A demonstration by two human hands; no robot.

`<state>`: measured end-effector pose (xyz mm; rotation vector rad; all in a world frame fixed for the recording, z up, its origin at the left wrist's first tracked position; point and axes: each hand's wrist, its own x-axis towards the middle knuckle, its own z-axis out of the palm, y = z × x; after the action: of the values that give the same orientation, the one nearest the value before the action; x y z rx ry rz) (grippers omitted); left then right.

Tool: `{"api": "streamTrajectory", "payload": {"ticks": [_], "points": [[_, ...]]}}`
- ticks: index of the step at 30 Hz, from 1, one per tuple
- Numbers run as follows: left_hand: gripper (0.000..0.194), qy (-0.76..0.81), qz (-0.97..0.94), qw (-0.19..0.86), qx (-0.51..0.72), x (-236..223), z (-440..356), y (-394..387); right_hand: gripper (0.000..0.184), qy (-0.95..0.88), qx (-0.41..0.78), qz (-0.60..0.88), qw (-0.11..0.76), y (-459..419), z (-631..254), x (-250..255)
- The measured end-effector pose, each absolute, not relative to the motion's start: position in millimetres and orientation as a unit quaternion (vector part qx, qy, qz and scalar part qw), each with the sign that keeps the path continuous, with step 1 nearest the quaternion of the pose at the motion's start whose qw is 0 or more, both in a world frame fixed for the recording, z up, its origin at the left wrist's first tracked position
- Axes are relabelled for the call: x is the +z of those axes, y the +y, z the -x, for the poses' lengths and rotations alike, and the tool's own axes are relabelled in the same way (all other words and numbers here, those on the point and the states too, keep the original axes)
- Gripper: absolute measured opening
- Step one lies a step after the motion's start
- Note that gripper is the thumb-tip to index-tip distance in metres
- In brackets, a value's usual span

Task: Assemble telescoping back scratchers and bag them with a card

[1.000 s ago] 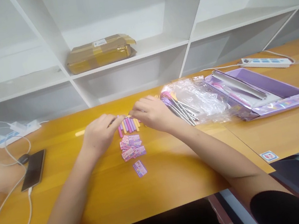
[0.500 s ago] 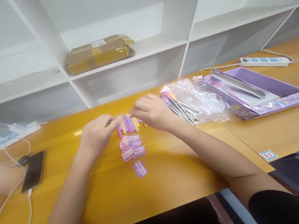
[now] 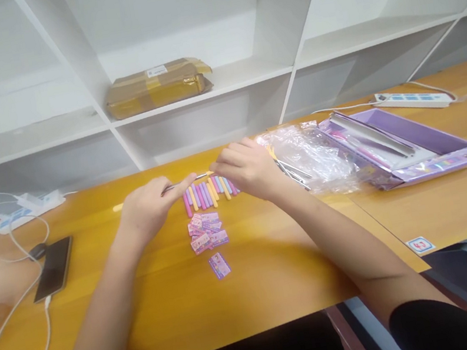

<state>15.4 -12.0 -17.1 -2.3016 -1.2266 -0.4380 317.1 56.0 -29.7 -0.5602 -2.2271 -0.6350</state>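
Note:
Between my hands is a slim silver pen (image 3: 181, 183) with yellow parts, held nearly level above the table. My left hand (image 3: 145, 210) is closed around its shaft, index finger stretched along it; a yellow end pokes out on the left. My right hand (image 3: 248, 169) pinches the yellow right-hand end, its fingertips partly hiding it. Below and behind them lies a row of pink, purple, yellow and blue sticks (image 3: 201, 195), partly covered by my right hand. Nearer me are a pile of small pink and purple cards (image 3: 207, 231) and a single card (image 3: 219, 266).
Silver shafts with coloured tops (image 3: 291, 171) lie right of my right hand, beside crumpled clear plastic (image 3: 315, 155). A purple box (image 3: 445, 154) stands further right. On the left are a phone (image 3: 53, 268), cables and a power strip (image 3: 29, 212). A taped parcel (image 3: 158, 86) sits on the shelf.
My right hand has shifted slightly right and up, and my left hand slightly left. More of the silver pen and its yellow right end shows between them.

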Motion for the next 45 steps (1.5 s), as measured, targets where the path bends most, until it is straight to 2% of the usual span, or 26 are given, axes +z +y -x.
{"api": "streamTrajectory", "payload": {"ticks": [8,19,24,32,37,45], "points": [[0.068,-0.441,0.825,0.303,-0.182,-9,7,-8,0.028,-0.843,-0.276,0.235,0.396,67,-341,-19],[0.053,-0.45,0.802,0.329,-0.216,1,32,-3,0.029,-0.797,-0.352,0.246,0.425,88,-369,-19],[0.047,-0.476,0.791,0.327,-0.202,3,40,1,0.025,-0.796,-0.328,0.296,0.413,99,-382,-23],[0.037,-0.467,0.785,0.351,-0.207,8,59,4,0.028,-0.786,-0.28,0.363,0.416,109,-406,-24],[0.035,-0.505,0.771,0.328,-0.206,14,74,1,0.032,-0.772,-0.256,0.406,0.416,111,-417,-22],[0.04,-0.576,0.713,0.289,-0.276,21,140,-2,0.027,-0.703,-0.217,0.508,0.448,124,-491,-22]]}}
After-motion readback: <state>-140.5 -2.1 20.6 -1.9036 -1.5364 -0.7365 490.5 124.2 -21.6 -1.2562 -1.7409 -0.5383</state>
